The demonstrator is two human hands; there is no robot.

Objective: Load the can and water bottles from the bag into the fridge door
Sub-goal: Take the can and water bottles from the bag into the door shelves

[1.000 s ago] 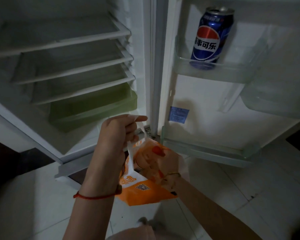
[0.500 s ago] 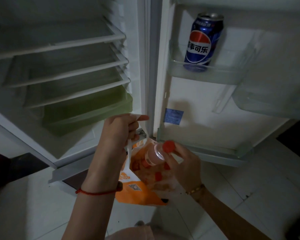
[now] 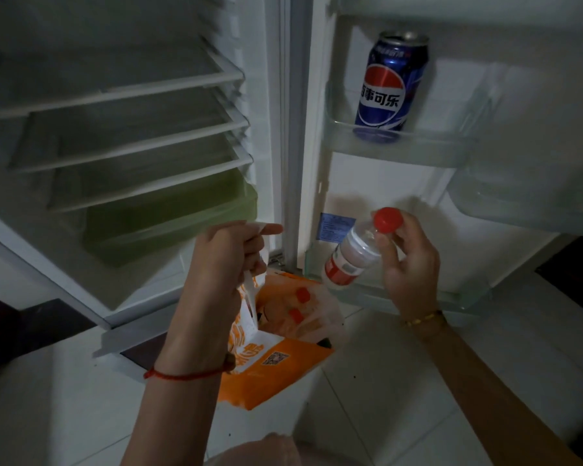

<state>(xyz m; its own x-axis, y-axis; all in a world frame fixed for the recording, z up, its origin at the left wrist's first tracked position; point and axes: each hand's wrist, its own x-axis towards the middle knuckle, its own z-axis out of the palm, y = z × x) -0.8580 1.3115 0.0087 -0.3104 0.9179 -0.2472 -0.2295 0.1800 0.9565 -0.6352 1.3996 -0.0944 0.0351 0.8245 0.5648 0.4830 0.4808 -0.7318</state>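
Observation:
A blue cola can [image 3: 391,87] stands upright in the upper door shelf [image 3: 401,148] of the open fridge door. My right hand [image 3: 409,262] holds a clear water bottle [image 3: 354,253] with a red cap by its neck, tilted, in front of the lower door shelf [image 3: 414,297]. My left hand [image 3: 231,255] grips the white handle of an orange bag [image 3: 280,361], which hangs open below. Two more red caps [image 3: 298,304] show inside the bag.
The fridge body at left has white wire-edged shelves [image 3: 132,129] and a green drawer [image 3: 169,216]. A second clear door bin [image 3: 532,200] juts out at right. Pale floor tiles [image 3: 401,381] lie below; a dark gap borders the fridge at far left.
My right hand went into the bag, came out holding a water bottle, and has lifted it up and to the right toward the door. The left hand kept hold of the bag handle.

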